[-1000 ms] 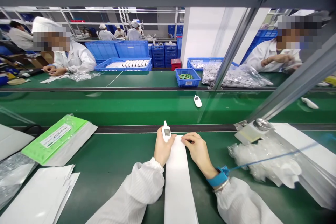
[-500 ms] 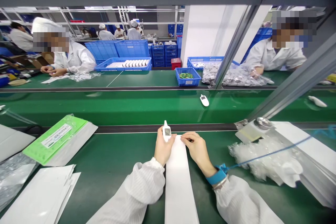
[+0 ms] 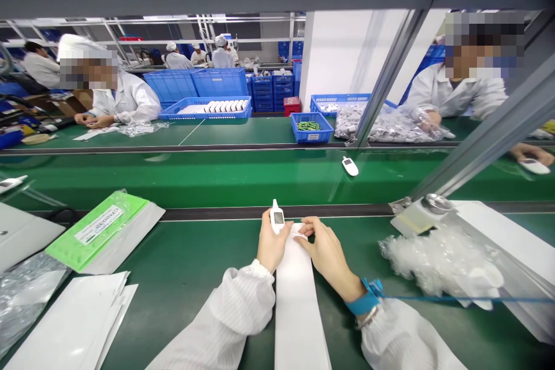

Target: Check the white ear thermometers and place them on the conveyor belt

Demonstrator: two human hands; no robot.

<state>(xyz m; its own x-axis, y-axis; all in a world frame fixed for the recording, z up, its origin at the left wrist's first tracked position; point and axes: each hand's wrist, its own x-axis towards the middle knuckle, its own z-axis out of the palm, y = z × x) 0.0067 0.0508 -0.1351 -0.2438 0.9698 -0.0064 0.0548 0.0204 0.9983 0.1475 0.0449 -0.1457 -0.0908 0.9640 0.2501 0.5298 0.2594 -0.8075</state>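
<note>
My left hand (image 3: 272,245) is closed round a white handheld device (image 3: 277,218) with a small grey screen and a narrow tip pointing away from me. Its thumb lies by the far end of a long white strip (image 3: 299,300), which looks like paper or label sheets and runs toward me between my forearms. With finger and thumb, my right hand (image 3: 325,248) pinches at the strip's far end, where the top looks slightly raised. Whether a thin piece is coming loose there, I cannot make out. A blue wrist strap (image 3: 364,298) with a cord is on my right wrist.
A similar device (image 3: 350,166) lies on the green belt (image 3: 243,176) ahead. At left are a green packet (image 3: 102,225) and white sheets (image 3: 73,318); at right, crumpled clear plastic (image 3: 442,266). A metal post (image 3: 392,78) slants upward. Co-workers sit opposite.
My right fingertips have shifted left over the strip's end, which now looks lifted. The devices on the belt have moved right. A co-worker's hand has come to one at far right.
</note>
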